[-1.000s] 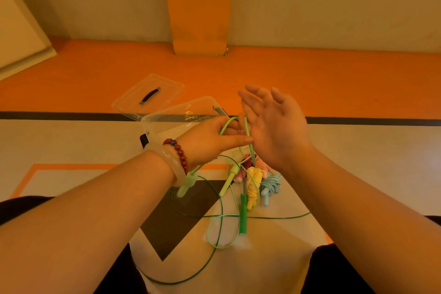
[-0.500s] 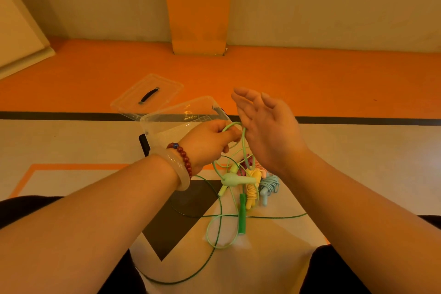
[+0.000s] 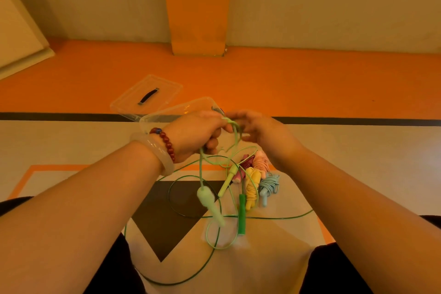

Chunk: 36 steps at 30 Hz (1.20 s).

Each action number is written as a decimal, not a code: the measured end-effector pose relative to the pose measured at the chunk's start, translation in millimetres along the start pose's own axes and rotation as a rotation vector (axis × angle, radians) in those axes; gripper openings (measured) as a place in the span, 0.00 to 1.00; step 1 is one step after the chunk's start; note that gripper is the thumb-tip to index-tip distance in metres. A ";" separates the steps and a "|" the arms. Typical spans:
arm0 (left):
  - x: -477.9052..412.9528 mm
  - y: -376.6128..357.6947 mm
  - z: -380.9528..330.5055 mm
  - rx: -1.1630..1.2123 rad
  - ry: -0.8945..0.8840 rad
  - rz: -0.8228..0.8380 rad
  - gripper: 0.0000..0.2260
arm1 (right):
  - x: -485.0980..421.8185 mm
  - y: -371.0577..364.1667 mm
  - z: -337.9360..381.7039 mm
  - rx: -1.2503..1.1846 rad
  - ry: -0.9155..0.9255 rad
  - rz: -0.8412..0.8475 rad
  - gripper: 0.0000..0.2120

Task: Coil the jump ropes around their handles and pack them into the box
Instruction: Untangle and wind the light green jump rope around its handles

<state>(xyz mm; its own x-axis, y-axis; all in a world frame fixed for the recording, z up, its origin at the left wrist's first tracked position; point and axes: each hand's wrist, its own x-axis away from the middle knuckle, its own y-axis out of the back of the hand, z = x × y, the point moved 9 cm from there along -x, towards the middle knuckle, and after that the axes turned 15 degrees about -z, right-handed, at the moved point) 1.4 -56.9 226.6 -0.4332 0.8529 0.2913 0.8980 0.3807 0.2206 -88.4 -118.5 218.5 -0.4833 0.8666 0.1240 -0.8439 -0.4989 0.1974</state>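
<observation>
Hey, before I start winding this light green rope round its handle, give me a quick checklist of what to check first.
1. Grip: the left hand holds the light green rope: ok.
2. Second grip: the right hand holds that rope too: cannot tell, its fingers are blurred.
3. Free end: the pale green handle hangs below the left hand: ok.
4. Tangles: light green rope clear of the dark green rope: not ok, their cords cross on the floor.
5. Destination: the box is open, with its lid off behind it: ok.
</observation>
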 end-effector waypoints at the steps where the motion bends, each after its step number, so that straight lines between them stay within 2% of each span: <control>1: 0.0 6.2 -6.7 0.034 -0.031 -0.017 0.12 | 0.2 -1.1 -8.4 0.095 -0.019 0.028 0.17; 3: -4.8 25.8 -17.1 0.170 -0.063 -0.121 0.12 | 3.1 -2.8 -25.8 0.292 -0.046 0.094 0.12; 5: -13.8 57.0 -18.9 0.407 -0.052 -0.327 0.12 | 6.4 1.2 -37.8 0.482 -0.066 0.118 0.08; 7: -18.9 90.8 -9.8 0.644 -0.008 -0.544 0.12 | 4.1 8.9 -35.6 0.579 -0.010 0.038 0.12; 9: -24.7 106.5 0.6 0.721 0.009 -0.627 0.10 | -0.1 18.7 -17.9 0.497 0.107 -0.150 0.14; 11: -24.5 102.2 -6.3 0.527 -0.085 -0.578 0.11 | 0.3 22.4 0.4 0.298 0.185 -0.253 0.16; 14: -10.8 59.4 -23.0 0.186 -0.232 -0.402 0.07 | 6.3 4.8 20.1 0.013 0.183 -0.137 0.19; 15: -7.0 39.1 -23.4 0.151 -0.233 -0.304 0.11 | 11.0 -2.3 29.7 -0.044 0.191 -0.086 0.19; 17: 0.1 1.1 -19.9 0.240 -0.206 -0.044 0.22 | 20.5 -10.3 49.0 -0.122 0.241 -0.031 0.18; 18: 5.6 -15.6 -19.8 0.324 -0.188 0.095 0.24 | 23.6 -9.3 57.4 -0.131 0.276 -0.047 0.17; 20: 12.2 -29.8 -21.6 0.353 -0.192 0.246 0.21 | 26.9 2.6 71.6 -0.073 0.361 -0.151 0.15; 22: 18.3 -34.6 -23.2 0.246 -0.226 0.294 0.11 | 27.8 20.9 83.5 0.100 0.484 -0.290 0.12; 24: 15.5 -34.3 -15.8 0.188 -0.180 0.251 0.04 | 24.3 31.6 82.2 0.186 0.470 -0.312 0.13; 26: 10.4 -29.7 -8.0 0.230 -0.096 0.168 0.09 | 18.0 43.6 70.7 0.122 0.337 -0.337 0.15; 29: 6.2 -23.4 -13.2 0.555 0.030 0.132 0.12 | 8.3 62.5 51.5 -0.164 0.199 -0.449 0.16; 31: 4.2 -19.4 -19.2 0.728 0.082 0.144 0.13 | -2.4 53.7 28.2 -0.268 0.128 -0.333 0.24; 33: 0.0 -11.6 -21.4 0.814 0.107 0.112 0.13 | -5.3 16.2 -7.8 -0.126 0.062 -0.038 0.28; 35: -6.4 3.1 -21.8 0.843 0.104 0.051 0.13 | 4.4 -15.7 -48.5 0.023 -0.097 0.204 0.25; 36: -10.1 13.0 -21.4 0.825 0.089 0.008 0.13 | 9.5 -24.4 -63.9 0.085 -0.178 0.280 0.20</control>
<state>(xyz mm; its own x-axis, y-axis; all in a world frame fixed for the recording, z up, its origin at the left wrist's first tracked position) 15.8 -68.2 246.5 -0.4004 0.8383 0.3701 0.6544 0.5443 -0.5249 -87.2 -97.6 152.7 -0.6386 0.6847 0.3511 -0.6583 -0.7224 0.2114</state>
